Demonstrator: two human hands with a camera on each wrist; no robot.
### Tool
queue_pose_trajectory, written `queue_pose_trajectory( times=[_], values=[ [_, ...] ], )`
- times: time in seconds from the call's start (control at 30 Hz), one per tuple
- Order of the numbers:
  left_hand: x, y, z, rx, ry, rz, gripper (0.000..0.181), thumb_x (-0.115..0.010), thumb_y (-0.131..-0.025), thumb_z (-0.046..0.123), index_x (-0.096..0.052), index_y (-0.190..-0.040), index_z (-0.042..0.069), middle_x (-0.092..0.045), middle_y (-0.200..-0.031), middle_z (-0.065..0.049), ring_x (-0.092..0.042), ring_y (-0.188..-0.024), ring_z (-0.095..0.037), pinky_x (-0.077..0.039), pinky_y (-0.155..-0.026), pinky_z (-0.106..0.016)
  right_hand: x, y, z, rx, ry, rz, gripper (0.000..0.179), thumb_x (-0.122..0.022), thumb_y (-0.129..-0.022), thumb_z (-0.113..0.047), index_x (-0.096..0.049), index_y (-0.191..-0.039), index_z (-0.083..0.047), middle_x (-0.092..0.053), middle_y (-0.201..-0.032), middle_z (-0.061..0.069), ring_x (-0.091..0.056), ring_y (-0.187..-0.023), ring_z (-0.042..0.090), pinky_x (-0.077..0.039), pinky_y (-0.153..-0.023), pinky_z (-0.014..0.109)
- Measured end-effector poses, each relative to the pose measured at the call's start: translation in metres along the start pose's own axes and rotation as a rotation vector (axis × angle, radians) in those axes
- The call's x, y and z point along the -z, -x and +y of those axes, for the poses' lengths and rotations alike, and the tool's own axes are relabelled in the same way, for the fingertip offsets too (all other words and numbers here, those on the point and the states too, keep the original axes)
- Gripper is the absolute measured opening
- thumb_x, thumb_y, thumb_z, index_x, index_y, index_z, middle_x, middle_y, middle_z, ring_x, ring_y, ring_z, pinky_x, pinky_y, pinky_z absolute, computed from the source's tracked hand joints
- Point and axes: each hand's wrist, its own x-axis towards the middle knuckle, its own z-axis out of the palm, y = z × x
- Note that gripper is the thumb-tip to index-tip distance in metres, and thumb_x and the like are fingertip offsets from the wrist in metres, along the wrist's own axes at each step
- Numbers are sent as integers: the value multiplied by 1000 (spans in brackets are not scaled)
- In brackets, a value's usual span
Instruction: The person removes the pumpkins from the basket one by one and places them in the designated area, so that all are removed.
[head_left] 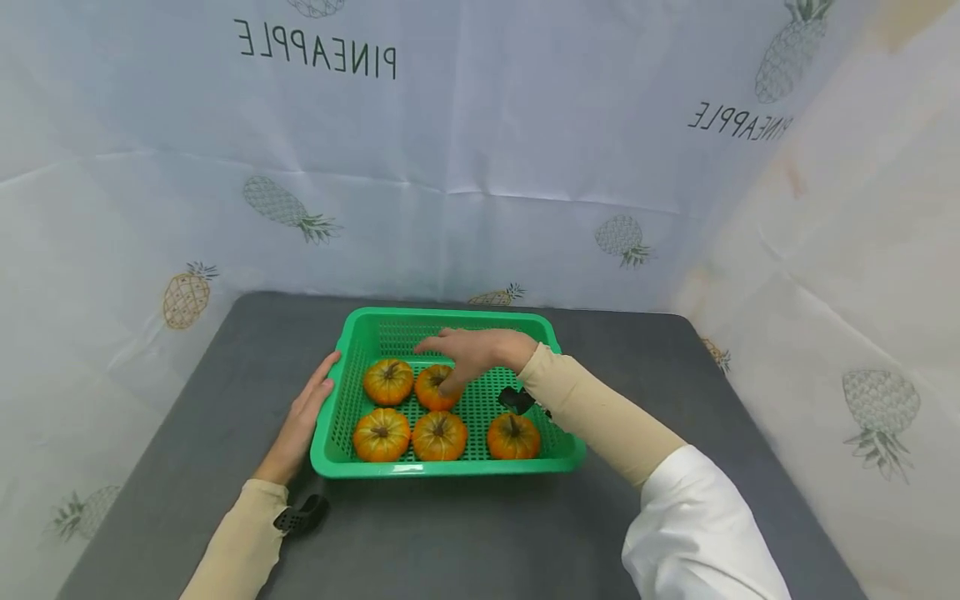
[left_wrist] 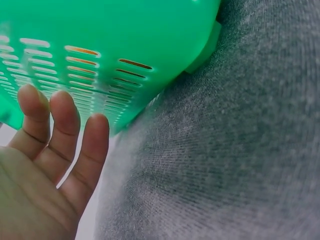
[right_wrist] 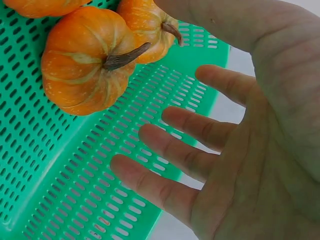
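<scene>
A green plastic basket with slotted walls holds several small orange pumpkins, among them a front-left pumpkin and a front-right pumpkin. My left hand rests along the basket's left side, fingers fairly straight against the rim; in the left wrist view its fingertips are close to the slotted wall. Over the basket's back half reaches my right hand, fingers spread and holding nothing. It partly covers the back-middle pumpkin. In the right wrist view a stemmed pumpkin lies beside the spread fingers.
The basket stands on a dark grey cloth-covered table. A white curtain printed with pineapples hangs behind and along both sides. Each wrist wears a black camera mount, such as the left mount.
</scene>
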Motion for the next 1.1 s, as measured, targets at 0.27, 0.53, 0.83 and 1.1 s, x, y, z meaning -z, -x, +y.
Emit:
queue_pose_trajectory(
  times=[0.27,0.53,0.83,1.1],
  values=[
    [3,-3,1,3,-21,-9,56,-27,-112,45,-11,-164,36,-6,-172,-9,-29,-139,3,-37,-97,-7,-5,-9,4,-1,27,13,74,-68,-97,-35,-29,-160,-27,-21,-168,10,-29,-152,29,-40,-114,48],
    [1,2,5,13,-47,-7,55,-27,-112,46,-10,-164,37,-3,-173,-5,-19,-153,-29,-35,-96,-8,-15,-11,7,14,-16,2,74,-68,-97,-32,-30,-160,-27,-14,-170,12,-18,-157,32,-38,-114,51],
    [-1,10,-1,29,-39,-7,55,-26,-112,44,-9,-164,36,-2,-172,-7,-22,-150,-18,-36,-96,-8,-29,-17,12,66,-9,13,73,-70,-96,-32,-33,-159,-28,-24,-165,9,-34,-147,27,-44,-108,46],
    [-1,7,4,15,-42,-3,55,-25,-112,44,-9,-164,36,-3,-172,-8,-27,-140,2,-38,-96,-8,-33,-21,18,78,-50,31,73,-71,-95,-32,-35,-158,-29,-22,-167,11,-24,-154,30,-40,-114,49]
  ],
)
